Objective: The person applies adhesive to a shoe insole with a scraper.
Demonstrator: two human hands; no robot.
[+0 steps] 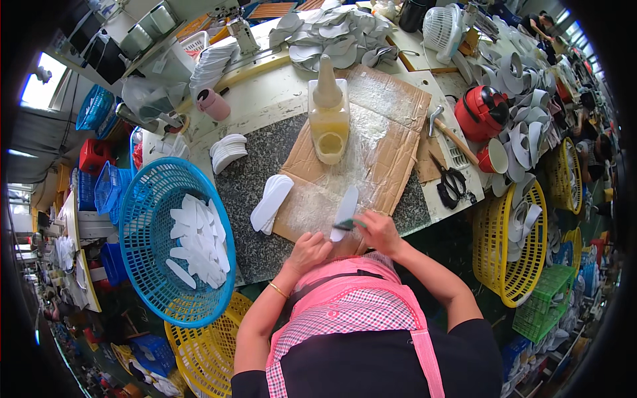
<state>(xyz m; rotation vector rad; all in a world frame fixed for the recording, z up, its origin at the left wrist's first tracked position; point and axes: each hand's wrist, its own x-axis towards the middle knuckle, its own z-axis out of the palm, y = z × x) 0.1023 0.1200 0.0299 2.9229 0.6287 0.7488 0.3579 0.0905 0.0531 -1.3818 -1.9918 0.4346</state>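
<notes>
A single white insole-shaped piece (pixel 346 208) lies on the worn cardboard sheet (pixel 298 156) in front of me. My left hand (pixel 310 251) has its fingers curled at the near end of this piece, seeming to hold it down. In my right hand (pixel 378 233) is a small dark green spreader (pixel 345 225), its edge laid across the lower part of the piece. A fanned stack of similar white pieces (pixel 271 201) rests to the left, partly on the cardboard. Beyond my hands stands a clear squeeze bottle (pixel 329 123) of yellowish liquid with a pale cone-shaped top.
At left, a blue basket (pixel 230 255) holds many white pieces; a yellow basket (pixel 211 355) sits below it. Scissors (pixel 451 188), a hammer (pixel 454 139) and a red container (pixel 481 113) lie right. Grey pieces (pixel 338 33) are heaped at the back. Another yellow basket (pixel 488 252) stands right.
</notes>
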